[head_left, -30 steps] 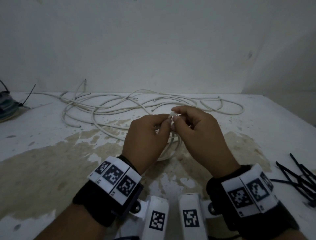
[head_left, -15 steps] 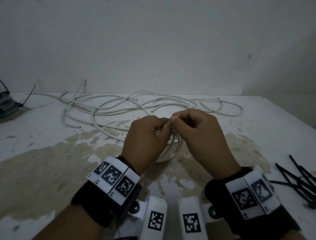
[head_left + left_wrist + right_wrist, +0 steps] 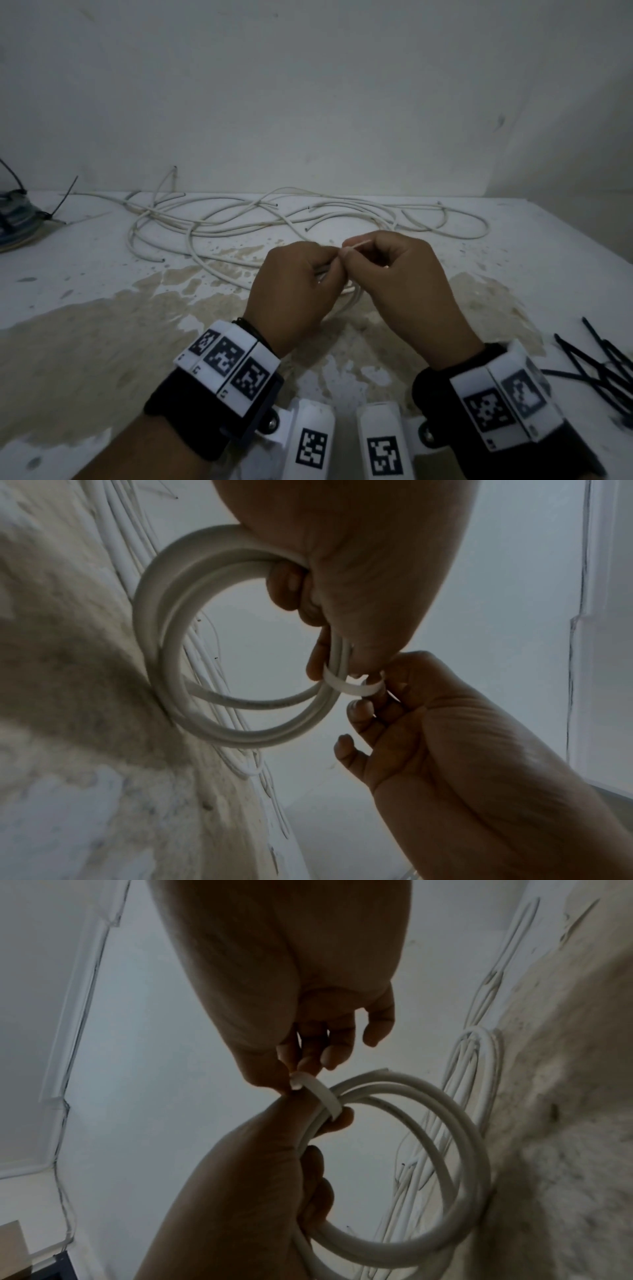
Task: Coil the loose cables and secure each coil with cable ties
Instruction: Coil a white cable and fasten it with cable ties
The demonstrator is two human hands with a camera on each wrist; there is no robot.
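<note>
Stained white table (image 3: 102, 308), hands pinching white tie (image 3: 349, 687) round coil (image 3: 164, 653)

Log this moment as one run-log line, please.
left hand grips white cable coil | right hand pinches white cable tie looped round coil | loose cables remain on table

Looks like a bare utility room or makeshift workshop corner. Worn white painted tabletop (image 3: 102, 274) with big tan patches where the paint is gone, pushed against a plain scuffed white wall (image 3: 308, 102). Loose white round cables (image 3: 239, 222) sprawl at the back, thin black plastic cable ties (image 3: 603, 363) piled at right (dim light, no other furnishings visible).
</note>
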